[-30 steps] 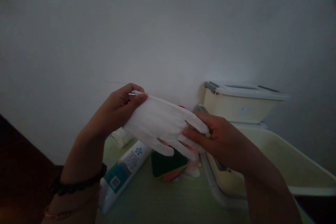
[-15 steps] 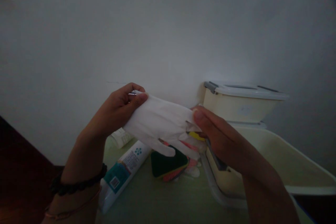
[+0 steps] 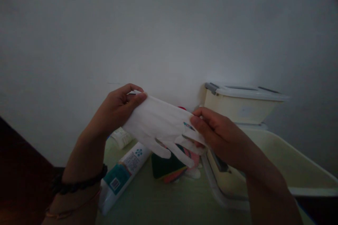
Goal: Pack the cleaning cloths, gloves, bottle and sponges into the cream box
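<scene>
A white cloth glove (image 3: 158, 123) is stretched in the air between both hands, above a pale green table (image 3: 163, 200). My left hand (image 3: 116, 110) pinches the glove's cuff end with thumb and fingers closed. My right hand (image 3: 213, 132) grips the glove's finger end, thumb on top, fingers curled underneath. The glove's loose fingers hang down toward the table. A dark bead bracelet (image 3: 76, 184) sits on my left wrist.
A white tube with a teal label (image 3: 121, 175) lies on the table. A dark green sponge stack with coloured edges (image 3: 167, 168) sits behind it. A cream lidded storage box (image 3: 240, 105) and an open cream bin (image 3: 285, 161) stand at the right. A white wall rises behind.
My right hand shifted its grip along the glove's fingers, moving slightly down and left. The glove's fingers now spread more. My left hand stayed in place.
</scene>
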`<state>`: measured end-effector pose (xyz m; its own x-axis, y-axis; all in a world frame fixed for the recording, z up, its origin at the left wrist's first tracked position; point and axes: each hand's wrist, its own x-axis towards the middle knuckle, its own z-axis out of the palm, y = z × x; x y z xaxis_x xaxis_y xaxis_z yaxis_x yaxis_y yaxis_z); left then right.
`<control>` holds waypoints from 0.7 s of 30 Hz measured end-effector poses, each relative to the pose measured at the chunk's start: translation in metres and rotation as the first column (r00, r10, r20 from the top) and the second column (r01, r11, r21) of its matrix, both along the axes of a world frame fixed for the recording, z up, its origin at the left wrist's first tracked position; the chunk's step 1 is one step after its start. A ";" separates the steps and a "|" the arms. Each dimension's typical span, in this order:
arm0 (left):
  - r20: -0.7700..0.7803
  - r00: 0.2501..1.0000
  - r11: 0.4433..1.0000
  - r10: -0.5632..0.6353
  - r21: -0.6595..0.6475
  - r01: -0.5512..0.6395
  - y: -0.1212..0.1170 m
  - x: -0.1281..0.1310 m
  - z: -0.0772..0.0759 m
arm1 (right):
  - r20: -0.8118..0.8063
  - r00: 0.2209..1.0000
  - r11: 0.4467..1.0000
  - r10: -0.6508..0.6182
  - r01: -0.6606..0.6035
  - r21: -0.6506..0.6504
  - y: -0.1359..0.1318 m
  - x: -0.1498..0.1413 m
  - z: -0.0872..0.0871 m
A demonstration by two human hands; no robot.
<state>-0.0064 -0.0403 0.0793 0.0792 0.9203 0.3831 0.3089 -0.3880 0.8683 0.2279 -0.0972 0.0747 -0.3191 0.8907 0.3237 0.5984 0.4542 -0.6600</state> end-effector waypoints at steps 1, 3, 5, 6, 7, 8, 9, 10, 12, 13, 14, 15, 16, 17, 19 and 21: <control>-0.001 1.000 1.000 0.000 -0.004 0.000 -0.001 0.001 0.000 | 0.014 1.000 1.000 -0.006 0.006 0.011 0.000 0.000 0.000; -0.003 1.000 1.000 0.002 0.000 -0.002 -0.004 0.002 0.002 | 0.072 0.997 0.999 -0.018 0.015 0.041 0.000 0.001 0.001; 0.003 1.000 1.000 0.003 0.022 -0.003 -0.008 0.004 0.004 | 0.165 0.986 0.999 -0.006 0.000 0.036 0.000 0.003 0.001; 0.005 1.000 0.999 -0.001 0.039 0.001 -0.011 0.005 0.006 | 0.223 0.975 1.000 0.023 -0.026 0.008 -0.001 0.004 0.002; 0.004 1.000 0.998 -0.009 0.063 0.009 -0.014 0.006 0.007 | 0.285 0.957 0.998 0.062 -0.056 -0.029 -0.001 0.005 0.002; -0.005 1.000 0.996 -0.021 0.092 0.021 -0.017 0.008 0.008 | 0.344 0.933 0.994 0.105 -0.084 -0.075 -0.001 0.005 0.001; -0.022 0.999 0.992 -0.033 0.122 0.035 -0.019 0.010 0.009 | 0.393 0.908 0.987 0.146 -0.107 -0.120 -0.002 0.006 0.001; -0.045 0.998 0.987 -0.043 0.151 0.049 -0.020 0.012 0.009 | 0.428 0.886 0.980 0.177 -0.120 -0.156 -0.003 0.006 0.000; -0.100 0.993 0.979 -0.067 0.187 0.085 -0.021 0.017 0.008 | 0.445 0.874 0.977 0.194 -0.133 -0.164 -0.003 0.005 -0.001; -0.129 0.987 0.977 -0.093 0.177 0.115 -0.021 0.020 0.007 | 0.424 0.885 0.979 0.193 -0.146 -0.141 -0.004 0.005 -0.002; -0.151 0.980 0.975 -0.132 0.157 0.155 -0.020 0.023 0.006 | 0.387 0.902 0.981 0.190 -0.162 -0.104 -0.004 0.004 -0.002; -0.166 0.970 0.971 -0.178 0.130 0.201 -0.019 0.027 0.004 | 0.343 0.920 0.982 0.189 -0.178 -0.063 -0.004 0.003 -0.002; -0.177 0.957 0.963 -0.228 0.103 0.249 -0.018 0.030 0.003 | 0.296 0.938 0.983 0.182 -0.182 -0.026 -0.004 0.002 -0.002; -0.187 0.944 0.954 -0.271 0.082 0.290 -0.017 0.032 0.001 | 0.251 0.953 0.985 0.168 -0.174 0.002 -0.003 0.001 -0.001; -0.225 0.918 0.934 -0.328 0.067 0.350 -0.017 0.037 -0.002 | 0.171 0.977 0.991 0.129 -0.134 0.024 -0.003 -0.002 0.000; -0.279 0.890 0.917 -0.362 0.063 0.393 -0.017 0.040 -0.003 | 0.101 0.990 0.994 0.099 -0.104 0.039 -0.002 -0.005 0.001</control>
